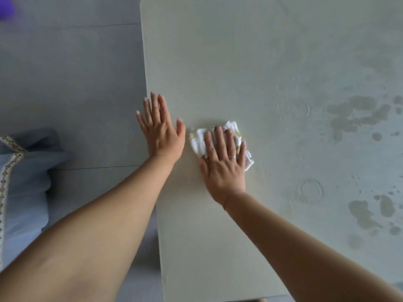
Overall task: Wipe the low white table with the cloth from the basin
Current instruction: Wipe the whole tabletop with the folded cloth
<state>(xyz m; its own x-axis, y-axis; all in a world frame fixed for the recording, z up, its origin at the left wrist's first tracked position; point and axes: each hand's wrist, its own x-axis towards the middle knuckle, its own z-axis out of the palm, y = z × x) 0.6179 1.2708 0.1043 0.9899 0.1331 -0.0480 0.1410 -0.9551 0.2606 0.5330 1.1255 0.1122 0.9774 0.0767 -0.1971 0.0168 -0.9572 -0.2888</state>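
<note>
White cloth (197,141) pinned mid-tabletop (218,62) under straight fingers of the right hand (222,164).
The left hand (160,130) is braced at 9 o'clock, fingers spread; even pressure is best carried toward the blotches (357,114) at 3 o'clock.

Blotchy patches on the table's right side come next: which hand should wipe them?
Right. The right hand presses the cloth, nearer the patches; the left hand rests bare at the table's left edge.

The low white table (218,62) has a smooth, matt top, with darker wet-looking blotches toward its right edge. The crumpled white cloth with yellow print (197,142) looks soft. The grey floor tiles (65,73) are smooth and faintly glossy. The pale blue fabric cushion (26,182) has woven patterned trim.
</note>
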